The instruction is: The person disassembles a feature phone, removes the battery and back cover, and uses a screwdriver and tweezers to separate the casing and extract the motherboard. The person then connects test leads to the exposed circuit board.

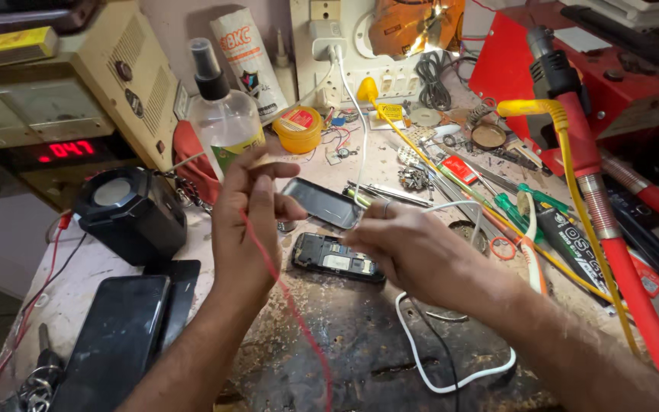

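Note:
My left hand (244, 221) is raised above the bench, its fingers pinched on a thin red wire (287, 301) that trails down toward me. My right hand (409, 248) hovers over an opened small phone (328, 258) lying back-up on the bench, with its fingers closed on a white cable (451, 378) that loops across the worn top. Just behind the hands lies a separate dark phone cover (320, 201). What the right fingertips pinch is too small to tell apart from the cable.
A black phone (116, 336) lies at the near left beside a small black speaker (133, 214). A spray bottle (221, 114), a yellow tin (297, 128), screwdrivers (524, 206), a red hot-air tool (612, 252) and a meter box (62, 114) crowd the back and right.

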